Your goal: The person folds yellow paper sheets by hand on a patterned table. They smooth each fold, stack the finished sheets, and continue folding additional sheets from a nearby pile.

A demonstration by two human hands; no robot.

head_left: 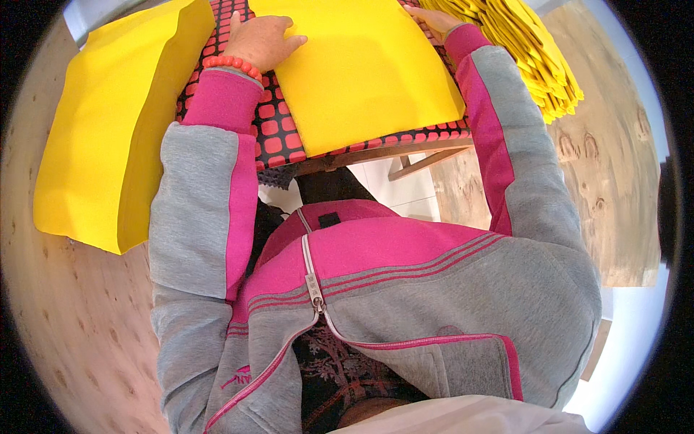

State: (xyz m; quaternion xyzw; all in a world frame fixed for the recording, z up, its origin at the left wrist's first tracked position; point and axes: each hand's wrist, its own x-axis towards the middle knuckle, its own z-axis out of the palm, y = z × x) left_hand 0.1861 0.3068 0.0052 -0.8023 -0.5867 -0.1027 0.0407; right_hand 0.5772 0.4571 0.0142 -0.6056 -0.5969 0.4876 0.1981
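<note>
A flat yellow piece of felt-like cloth (369,79) lies in front of me on a red-and-black patterned table cover (278,134). My left hand (262,42), with a red bead bracelet at the wrist, rests by its left edge. The fingers there are apart, and the thumb reaches over the cloth. At the far right edge of the same piece is my right hand (436,23), palm low and fingers stretched toward the cloth. Part of that hand is hidden by its cuff and the frame's top.
A thick stack of yellow cloth (101,137) stands at the left on a wooden board (94,311). More yellow pieces (531,58) are heaped, layered, beyond my right forearm. Another wooden board (607,181) lies to the right. The table's wooden leg (426,165) shows below its front edge.
</note>
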